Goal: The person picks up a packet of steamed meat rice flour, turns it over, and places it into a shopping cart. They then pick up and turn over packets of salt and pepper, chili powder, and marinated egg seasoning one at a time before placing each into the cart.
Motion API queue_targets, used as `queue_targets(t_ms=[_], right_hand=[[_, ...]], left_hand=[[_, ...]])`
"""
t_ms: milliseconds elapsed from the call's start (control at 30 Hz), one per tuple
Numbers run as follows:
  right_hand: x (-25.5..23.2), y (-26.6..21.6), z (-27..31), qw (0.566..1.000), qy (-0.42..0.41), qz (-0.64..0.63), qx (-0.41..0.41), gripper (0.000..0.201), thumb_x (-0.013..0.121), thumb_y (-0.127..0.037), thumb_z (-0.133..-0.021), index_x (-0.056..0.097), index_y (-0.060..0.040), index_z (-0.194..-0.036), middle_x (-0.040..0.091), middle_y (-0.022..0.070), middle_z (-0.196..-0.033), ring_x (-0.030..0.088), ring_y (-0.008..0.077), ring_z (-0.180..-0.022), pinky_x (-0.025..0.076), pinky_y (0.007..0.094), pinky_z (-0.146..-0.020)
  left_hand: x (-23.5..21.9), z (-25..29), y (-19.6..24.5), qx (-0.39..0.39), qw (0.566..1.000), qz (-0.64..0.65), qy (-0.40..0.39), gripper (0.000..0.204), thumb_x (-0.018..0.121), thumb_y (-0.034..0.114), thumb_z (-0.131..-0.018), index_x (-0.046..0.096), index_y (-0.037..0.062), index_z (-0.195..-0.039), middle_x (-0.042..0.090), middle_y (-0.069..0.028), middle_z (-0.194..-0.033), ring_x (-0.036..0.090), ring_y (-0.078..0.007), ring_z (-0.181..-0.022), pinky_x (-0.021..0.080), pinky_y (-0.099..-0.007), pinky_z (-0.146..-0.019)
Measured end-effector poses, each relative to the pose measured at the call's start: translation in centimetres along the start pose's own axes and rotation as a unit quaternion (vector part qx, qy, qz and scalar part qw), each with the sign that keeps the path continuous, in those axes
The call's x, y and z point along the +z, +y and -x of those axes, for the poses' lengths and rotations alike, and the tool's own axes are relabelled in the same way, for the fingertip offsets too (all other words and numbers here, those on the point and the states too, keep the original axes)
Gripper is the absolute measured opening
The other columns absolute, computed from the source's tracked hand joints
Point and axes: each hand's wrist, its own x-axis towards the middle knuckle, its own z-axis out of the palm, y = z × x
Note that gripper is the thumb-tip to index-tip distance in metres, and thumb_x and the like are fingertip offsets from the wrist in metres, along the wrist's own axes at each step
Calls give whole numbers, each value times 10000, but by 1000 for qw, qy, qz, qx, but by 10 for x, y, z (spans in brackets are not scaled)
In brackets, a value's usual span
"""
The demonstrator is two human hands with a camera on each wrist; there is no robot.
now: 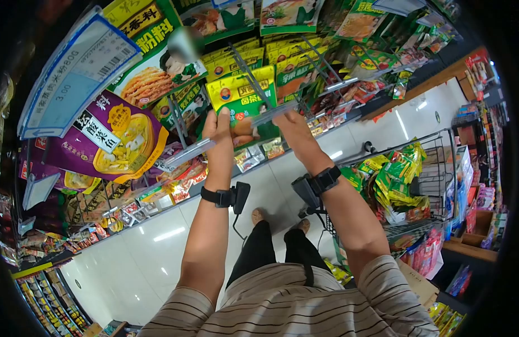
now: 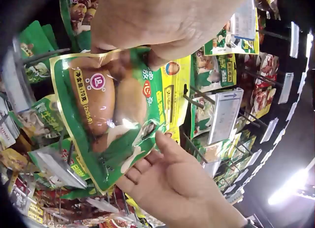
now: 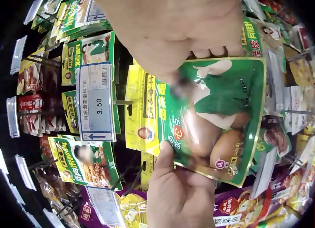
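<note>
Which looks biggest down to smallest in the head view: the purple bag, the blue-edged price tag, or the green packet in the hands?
1 and 2. The purple bag and the price tag look about alike; both hang nearest the camera, so I won't rank them.
3. The green packet looks smallest, though it hangs farther off.

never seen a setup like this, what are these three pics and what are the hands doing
No machine here: a person wears three cameras. One picture looks down from the head; the other two come from black cameras strapped to each wrist. The person stands in a shop aisle before a rack of hanging seasoning packets, with a shopping cart full of packets beside them. Both hands are raised to one green and yellow packet at the rack. The left hand and the right hand each pinch an edge of it; the wrist views show this grip close up.
</note>
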Motion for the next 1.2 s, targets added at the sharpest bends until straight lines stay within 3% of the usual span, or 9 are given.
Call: queue_targets(t_ms=[167,200,367,433,500,533,600,833,1200], right_hand=[[-17,33,20,996,22,55,-61,338,576,-264,-985,587,-11,-1210,625,47,-1076,560,133,-981,442,283,-903],[-21,35,31,996,17,70,-45,327,565,-272,-990,589,-16,-1192,617,31,-1081,552,119,-996,435,278,-917],[-42,51,73,995,-35,-14,90,333,553,-285,-996,575,-37,-1216,639,38,-1138,599,136,-1033,462,290,-928],[-48,52,101,992,-27,-53,110,341,550,-287,-997,567,-43,-1234,658,46,-1133,618,147,-1039,476,300,-922],[-60,63,121,990,-58,-50,118,327,550,-289,-999,585,-41,-1209,673,53,-1091,624,142,-1049,489,300,-902],[-63,71,131,988,-55,-67,127,319,547,-292,-1001,595,-39,-1188,679,56,-1067,635,142,-1016,503,298,-875],[-72,70,155,987,-51,-65,136,310,545,-302,-1004,611,-34,-1144,688,58,-1015,654,140,-953,526,291,-824],[-115,84,218,979,23,-79,185,287,534,-296,-992,625,-31,-1054,695,62,-928,671,155,-839,550,292,-724],[-261,97,270,957,155,-177,168,293,570,-286,-978,598,-15,-1089,669,83,-942,687,186,-807,579,308,-685]], left_hand=[[2,-31,-7,44,996,-47,69,227,518,271,-1019,481,56,-957,539,-44,-835,690,-219,-673,545,-291,-409],[6,-36,-8,36,993,-2,114,213,587,268,-999,570,58,-1032,563,0,-727,467,-91,-488,380,-268,-413],[-30,-72,-35,136,970,-165,114,243,575,281,-1001,582,40,-1030,603,-38,-847,576,-140,-721,466,-295,-643],[-38,-75,-45,213,937,-257,106,238,579,255,-986,584,17,-1004,622,-57,-942,606,-174,-856,494,-301,-757],[-92,-95,-57,275,757,-588,73,228,579,243,-970,601,38,-1068,627,-59,-942,605,-245,-960,450,-395,-905],[-70,-66,-52,268,891,-365,18,250,562,189,-946,601,24,-1130,603,-93,-1062,570,-264,-1053,435,-402,-945],[-56,-26,-41,112,941,-312,70,355,556,221,-972,533,28,-1270,536,-103,-1240,546,-230,-1109,446,-370,-945],[-53,73,-104,-58,950,-290,-96,185,568,226,-987,576,56,-1059,594,-17,-996,543,-107,-901,455,-269,-773],[46,181,-136,-195,889,-354,-214,268,528,239,-1016,567,17,-1160,644,-83,-1043,651,-173,-935,516,-309,-819]])
